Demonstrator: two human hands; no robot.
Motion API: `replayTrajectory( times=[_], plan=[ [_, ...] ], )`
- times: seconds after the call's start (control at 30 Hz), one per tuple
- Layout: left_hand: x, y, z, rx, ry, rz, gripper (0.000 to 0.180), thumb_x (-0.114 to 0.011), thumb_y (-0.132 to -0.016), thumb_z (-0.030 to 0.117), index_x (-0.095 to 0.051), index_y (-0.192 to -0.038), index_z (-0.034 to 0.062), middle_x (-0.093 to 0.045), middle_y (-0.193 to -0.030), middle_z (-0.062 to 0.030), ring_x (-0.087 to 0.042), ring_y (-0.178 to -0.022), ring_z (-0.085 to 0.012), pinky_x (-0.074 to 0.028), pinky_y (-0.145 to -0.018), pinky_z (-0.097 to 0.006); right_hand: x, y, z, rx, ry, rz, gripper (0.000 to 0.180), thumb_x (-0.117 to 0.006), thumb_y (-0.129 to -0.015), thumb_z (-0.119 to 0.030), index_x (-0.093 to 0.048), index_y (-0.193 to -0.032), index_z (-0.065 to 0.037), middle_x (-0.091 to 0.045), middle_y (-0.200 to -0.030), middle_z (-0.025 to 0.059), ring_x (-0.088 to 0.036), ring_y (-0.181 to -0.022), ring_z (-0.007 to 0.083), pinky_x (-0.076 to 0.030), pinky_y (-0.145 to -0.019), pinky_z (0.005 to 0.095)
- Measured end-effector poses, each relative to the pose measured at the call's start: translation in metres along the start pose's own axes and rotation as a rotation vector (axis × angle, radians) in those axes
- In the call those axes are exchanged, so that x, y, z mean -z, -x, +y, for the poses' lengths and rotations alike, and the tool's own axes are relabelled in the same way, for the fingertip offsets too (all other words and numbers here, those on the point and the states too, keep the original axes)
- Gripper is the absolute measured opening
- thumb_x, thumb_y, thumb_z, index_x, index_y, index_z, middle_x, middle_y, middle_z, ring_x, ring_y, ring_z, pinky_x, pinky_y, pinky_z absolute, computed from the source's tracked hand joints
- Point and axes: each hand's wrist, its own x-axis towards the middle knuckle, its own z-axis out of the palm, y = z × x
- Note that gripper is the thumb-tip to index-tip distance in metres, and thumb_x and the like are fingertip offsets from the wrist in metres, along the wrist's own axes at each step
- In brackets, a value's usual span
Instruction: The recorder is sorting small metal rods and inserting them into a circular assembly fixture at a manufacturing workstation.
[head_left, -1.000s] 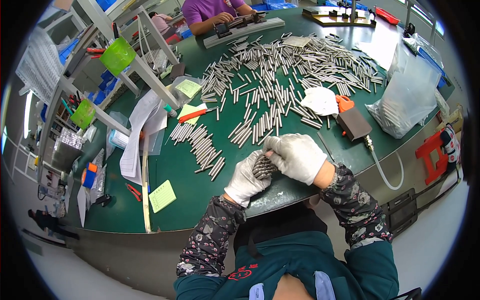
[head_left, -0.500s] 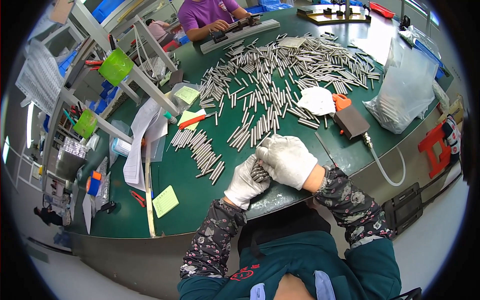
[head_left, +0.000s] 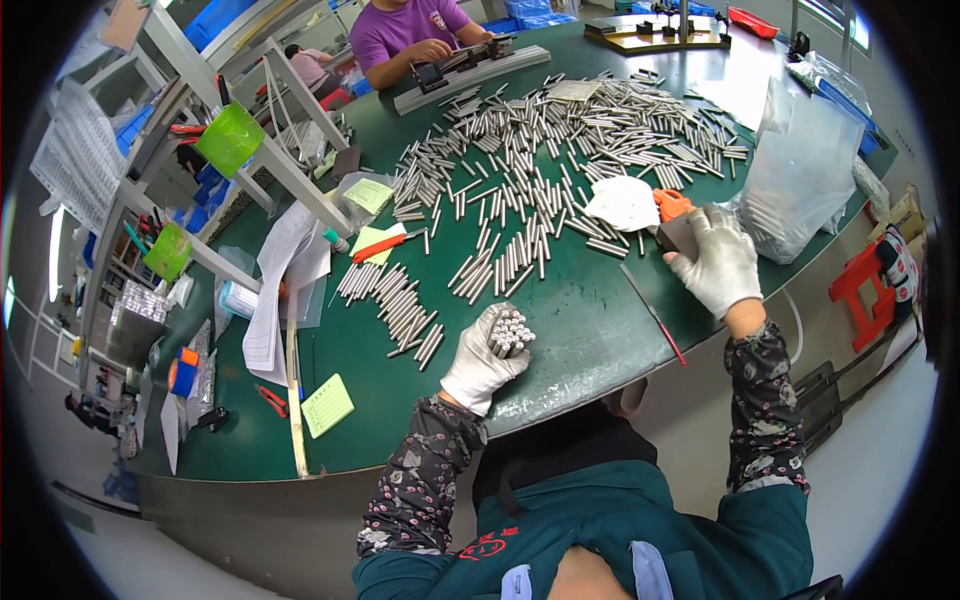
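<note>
My left hand (head_left: 478, 362), in a white glove, is closed round a bundle of short metal rods (head_left: 511, 332), with their round ends facing up. The bundle is held over the front part of the green table. Over on the right, my gloved right hand (head_left: 722, 262) grips a dark rectangular block (head_left: 679, 237), its thumb on the near side and its fingers over the top. The hand covers much of the block. Just beyond it are an orange handle-like part (head_left: 672, 204) and a crumpled white cloth (head_left: 622, 204).
Many loose metal rods (head_left: 520, 190) spread across the table (head_left: 590, 330); a smaller group (head_left: 395, 305) lies left. A thin red-handled tool (head_left: 655, 318), orange-handled knife (head_left: 380, 247), yellow note pad (head_left: 328, 405) and clear bag (head_left: 800, 175) lie around. A co-worker (head_left: 410, 40) handles a metal fixture opposite.
My right hand has left the rod bundle and moved right onto the dark block. My left hand keeps the bundle, whose rod ends now face up in plain view.
</note>
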Motion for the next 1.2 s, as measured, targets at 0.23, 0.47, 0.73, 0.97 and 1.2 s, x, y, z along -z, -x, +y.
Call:
replayTrajectory(
  times=[0.23,0.47,0.73,0.97,1.2],
  plan=[
    [-0.001,0.001,0.002,0.033,0.042,-0.008,0.054,-0.063,-0.064,-0.014,-0.048,-0.112,0.0045,-0.052,-0.088,0.0038,-0.051,-0.079,-0.0036,-0.044,-0.071,-0.018,-0.016,0.008,0.017,-0.137,0.067,-0.157,0.072,-0.066,-0.068,-0.043,-0.043,-0.128,-0.009,-0.040,-0.130,0.0217,-0.041,-0.119,0.0339,-0.038,-0.092,0.0425],
    [-0.002,0.000,0.002,0.007,0.012,-0.007,0.053,-0.064,-0.064,-0.013,-0.048,-0.112,0.0039,-0.052,-0.088,0.0035,-0.052,-0.080,-0.0039,-0.045,-0.072,-0.018,-0.016,0.012,0.016,-0.122,-0.154,0.271,0.061,-0.063,-0.064,-0.018,-0.047,-0.121,-0.006,-0.051,-0.110,0.0155,-0.050,-0.101,0.0320,-0.042,-0.088,0.0381],
    [-0.001,-0.003,0.004,-0.142,-0.357,-0.035,0.051,-0.065,-0.064,-0.008,-0.048,-0.111,0.0026,-0.057,-0.090,-0.0001,-0.054,-0.081,-0.0048,-0.046,-0.072,-0.019,0.013,0.045,-0.085,0.463,-0.700,-0.066,0.057,-0.062,-0.066,-0.026,-0.051,-0.118,-0.007,-0.046,-0.119,0.0226,-0.049,-0.104,0.0368,-0.041,-0.090,0.0421],
    [-0.001,-0.001,0.000,-0.040,-0.153,-0.040,0.049,-0.065,-0.064,-0.006,-0.048,-0.110,0.0012,-0.058,-0.089,-0.0007,-0.056,-0.079,-0.0055,-0.047,-0.070,-0.019,-0.004,0.035,-0.033,0.012,-0.342,0.103,0.055,-0.064,-0.065,-0.021,-0.052,-0.116,-0.004,-0.048,-0.120,0.0193,-0.050,-0.103,0.0345,-0.042,-0.089,0.0407],
    [-0.002,0.001,0.003,-0.093,-0.243,-0.027,0.047,-0.065,-0.064,-0.005,-0.049,-0.108,0.0017,-0.059,-0.085,-0.0001,-0.056,-0.076,-0.0052,-0.047,-0.069,-0.019,0.000,0.043,-0.042,0.211,-0.193,0.154,0.064,-0.061,-0.074,-0.040,-0.046,-0.123,-0.002,-0.041,-0.128,0.0237,-0.036,-0.121,0.0394,-0.029,-0.099,0.0468]
  ],
)
